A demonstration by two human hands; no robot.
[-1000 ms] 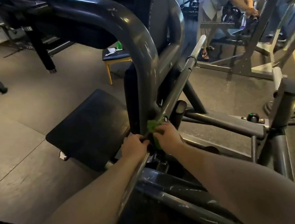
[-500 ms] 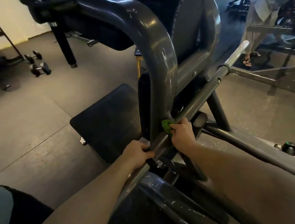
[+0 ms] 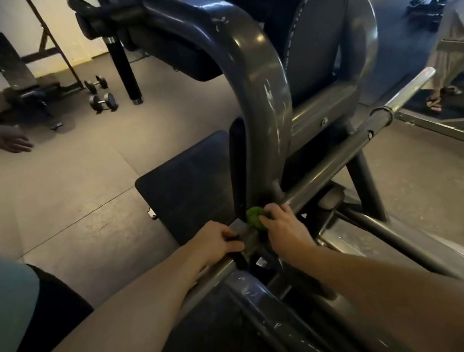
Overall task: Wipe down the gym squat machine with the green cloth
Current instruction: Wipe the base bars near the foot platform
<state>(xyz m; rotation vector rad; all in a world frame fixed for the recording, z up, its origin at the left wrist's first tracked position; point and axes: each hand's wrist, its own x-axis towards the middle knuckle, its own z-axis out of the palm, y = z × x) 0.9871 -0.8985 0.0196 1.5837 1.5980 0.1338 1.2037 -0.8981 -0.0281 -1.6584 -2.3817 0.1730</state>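
Note:
The squat machine (image 3: 260,88) fills the middle of the head view: a scuffed grey curved frame, round black pads, and a steel bar (image 3: 350,153) slanting up to the right. My right hand (image 3: 284,225) is closed on a bunched green cloth (image 3: 254,216) and presses it against the foot of the curved frame where the bar joins it. My left hand (image 3: 219,241) grips the lower stretch of the same bar, just left of the cloth. A black foot platform (image 3: 185,188) lies behind the frame.
Two dumbbells (image 3: 102,100) and a folding bench (image 3: 24,82) stand at the back left by the white wall. Another person's hand (image 3: 11,142) reaches in at the left edge. A person in sandals (image 3: 435,101) stands at the right among other machine frames.
My view has swung left and closer; the bench and a hand at the left came into sight. My right hand with the cloth stays at the frame's foot; my left hand keeps its grip.

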